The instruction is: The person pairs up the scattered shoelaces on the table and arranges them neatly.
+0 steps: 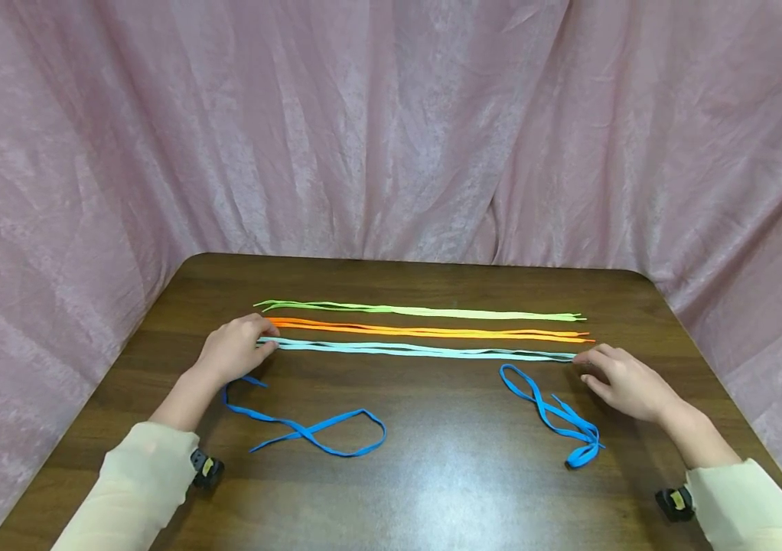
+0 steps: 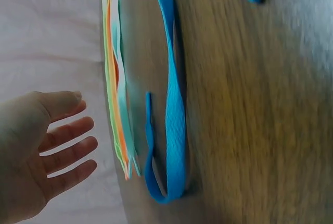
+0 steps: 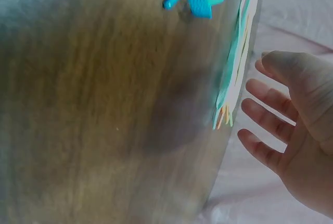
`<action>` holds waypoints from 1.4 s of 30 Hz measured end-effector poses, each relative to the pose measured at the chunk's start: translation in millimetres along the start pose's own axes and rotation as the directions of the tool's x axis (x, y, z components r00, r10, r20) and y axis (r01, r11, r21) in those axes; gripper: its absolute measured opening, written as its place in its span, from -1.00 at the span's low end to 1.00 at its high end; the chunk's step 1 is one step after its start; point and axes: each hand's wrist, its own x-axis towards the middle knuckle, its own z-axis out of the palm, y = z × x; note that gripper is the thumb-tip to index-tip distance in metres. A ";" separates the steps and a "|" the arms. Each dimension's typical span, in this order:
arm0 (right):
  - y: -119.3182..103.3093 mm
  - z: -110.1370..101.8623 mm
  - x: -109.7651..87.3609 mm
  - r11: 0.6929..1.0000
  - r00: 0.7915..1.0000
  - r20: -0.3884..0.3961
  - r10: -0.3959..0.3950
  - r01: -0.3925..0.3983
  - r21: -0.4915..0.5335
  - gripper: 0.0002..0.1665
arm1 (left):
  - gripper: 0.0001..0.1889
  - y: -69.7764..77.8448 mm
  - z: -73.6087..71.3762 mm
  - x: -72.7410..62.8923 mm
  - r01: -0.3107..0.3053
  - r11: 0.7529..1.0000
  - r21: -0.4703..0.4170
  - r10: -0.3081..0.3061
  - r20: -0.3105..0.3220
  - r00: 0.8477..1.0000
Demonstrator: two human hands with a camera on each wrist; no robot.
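Three pairs of flat shoelaces lie stretched side by side: lime green [image 1: 425,311], orange [image 1: 425,331] and pale mint [image 1: 405,350]. My left hand [image 1: 236,348] hovers at the left ends of the mint and orange laces, hiding some tips. Its fingers are loosely bent and hold nothing in the left wrist view. My right hand [image 1: 628,383] is by the mint laces' right ends, fingers spread and relaxed in the right wrist view. Whether either hand touches the laces is hard to tell. A blue shoelace [image 1: 336,419] lies looped near the left forearm; another blue shoelace [image 1: 542,405] lies crumpled left of my right hand.
Everything lies on a brown wooden table [image 1: 446,474] with rounded far corners. Pink velvety curtain [image 1: 377,138] hangs behind it and along both sides. A dark wrist camera [image 1: 206,468] sits by the left cuff, another camera [image 1: 675,503] by the right.
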 end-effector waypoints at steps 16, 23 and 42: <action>-25.3 7.3 -23.9 0.998 0.998 -0.008 -0.058 0.058 0.002 -0.76 | -0.80 50.9 6.7 -1.2 -0.169 0.985 0.024 0.171 -0.073 0.983; -30.7 11.4 -29.1 1.000 0.999 0.036 -0.010 0.009 0.014 -0.75 | -0.81 72.4 12.1 0.8 -0.246 0.969 0.024 0.248 -0.087 0.965; -36.2 17.2 -29.5 0.999 0.994 0.096 0.048 -0.049 0.002 -0.72 | -0.85 119.8 33.3 12.9 -0.401 0.915 0.046 0.403 -0.074 0.912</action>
